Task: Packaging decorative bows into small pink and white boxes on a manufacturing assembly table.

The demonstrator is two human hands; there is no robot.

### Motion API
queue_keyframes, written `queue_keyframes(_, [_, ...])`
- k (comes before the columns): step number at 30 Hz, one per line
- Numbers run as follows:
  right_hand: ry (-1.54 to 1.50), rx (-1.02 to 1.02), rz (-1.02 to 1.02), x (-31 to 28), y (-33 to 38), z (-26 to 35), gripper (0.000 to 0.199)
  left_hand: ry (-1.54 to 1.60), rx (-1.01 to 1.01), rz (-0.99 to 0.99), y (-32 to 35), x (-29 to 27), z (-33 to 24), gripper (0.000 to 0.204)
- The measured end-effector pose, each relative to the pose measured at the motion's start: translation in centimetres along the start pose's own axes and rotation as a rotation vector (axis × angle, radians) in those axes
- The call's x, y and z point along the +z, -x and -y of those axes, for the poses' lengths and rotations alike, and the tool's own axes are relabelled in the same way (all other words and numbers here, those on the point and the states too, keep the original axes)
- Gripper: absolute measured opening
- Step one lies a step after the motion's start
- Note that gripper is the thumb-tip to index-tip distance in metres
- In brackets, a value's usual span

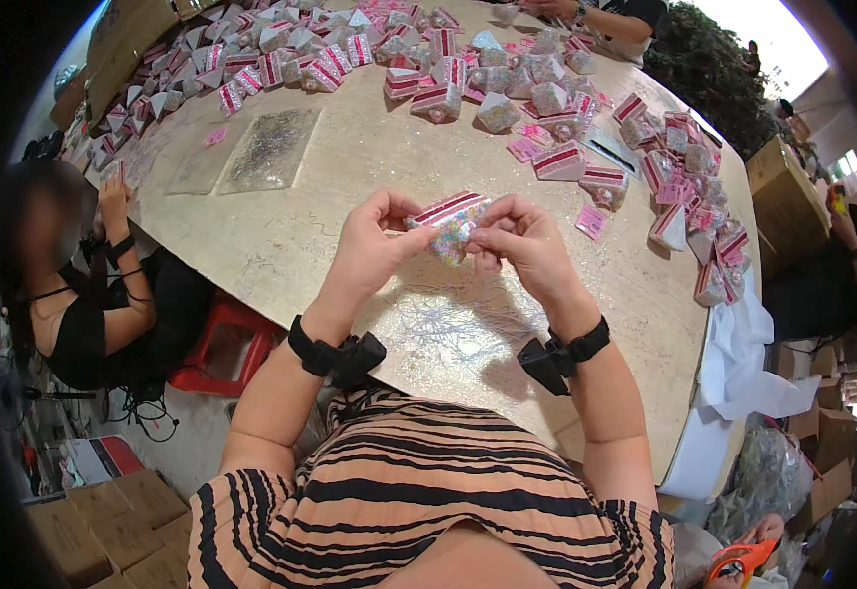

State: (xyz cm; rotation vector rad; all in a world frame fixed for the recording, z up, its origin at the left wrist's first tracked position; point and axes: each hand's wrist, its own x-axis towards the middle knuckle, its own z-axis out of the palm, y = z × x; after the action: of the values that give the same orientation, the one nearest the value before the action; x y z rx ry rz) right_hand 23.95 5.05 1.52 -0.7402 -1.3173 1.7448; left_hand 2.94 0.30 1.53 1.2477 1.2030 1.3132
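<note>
Between my two hands, over the near part of the table, is a cake-slice ornament (452,218) with pink-and-red layered sides and a pale, multicoloured beaded face. My left hand (377,236) grips its left end between thumb and fingers. On the other side my right hand (524,243) pinches at the beaded face near a small white bump. Whatever finer piece may sit between those right fingertips is too small to make out. Loose silvery threads (453,329) lie on the table below my hands.
Many similar cake-slice ornaments (438,100) are heaped along the table's far side and right edge, among pink tags (591,222). Clear flat sheets (269,149) lie to the left. One person (85,285) sits at left, another's arm (617,22) shows at the far edge. Cardboard boxes (119,520) stand lower left.
</note>
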Motion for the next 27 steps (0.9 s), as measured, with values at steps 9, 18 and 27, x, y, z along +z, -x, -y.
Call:
queue_keyframes(9, [0.008,-0.028,0.011,0.8,-0.8,0.7,0.011,-0.006,0.066,-0.028,-1.3,0.3,-0.3,0.04])
queue_keyframes(18, [-0.472,-0.012,-0.318,0.0,-3.0,0.0,0.013,0.367,-0.119,0.267,-1.9,4.7,1.6,0.055])
queue_keyframes(27, [-0.551,-0.019,-0.42,0.9,-3.8,-0.4,0.015,0.439,-0.21,0.058,-2.3,6.4,1.9,0.077])
